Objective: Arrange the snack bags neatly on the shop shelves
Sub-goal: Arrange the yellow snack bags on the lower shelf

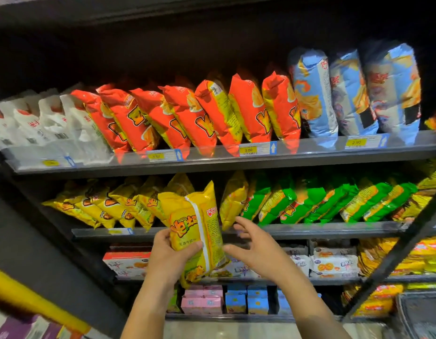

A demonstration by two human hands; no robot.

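My left hand (169, 253) grips a yellow snack bag (200, 231) by its lower left side, holding it upright in front of the second shelf (310, 230). My right hand (251, 243) hovers just right of the bag with fingers spread, holding nothing. Behind the bag, a row of matching yellow bags (109, 204) leans to the left, and one more yellow bag (233, 199) stands to the right of a gap. Green bags (310, 201) continue the row to the right.
The top shelf (212, 162) carries white bags (41, 123), orange bags (187, 116) and blue bags (354, 94). Lower shelves hold white biscuit packs (332, 261) and pink and blue cartons (236, 300). A dark diagonal bar (395, 250) crosses at right.
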